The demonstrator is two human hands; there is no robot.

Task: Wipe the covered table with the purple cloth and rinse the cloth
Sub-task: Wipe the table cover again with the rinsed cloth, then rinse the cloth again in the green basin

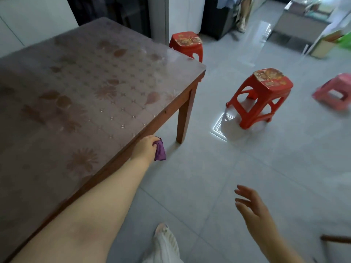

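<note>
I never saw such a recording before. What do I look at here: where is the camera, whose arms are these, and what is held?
No machine here: the one picture comes from a camera worn on a person's head, looking down at their own arms. The left hand grips a purple cloth at the edge of the table, which bears a patterned cover. The right hand hangs open above the floor, holding nothing. A red stool stands beyond.

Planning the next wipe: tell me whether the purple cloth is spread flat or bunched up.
Bunched up: the left hand grips the purple cloth beside the table edge, a crumpled fold hanging below.
</note>
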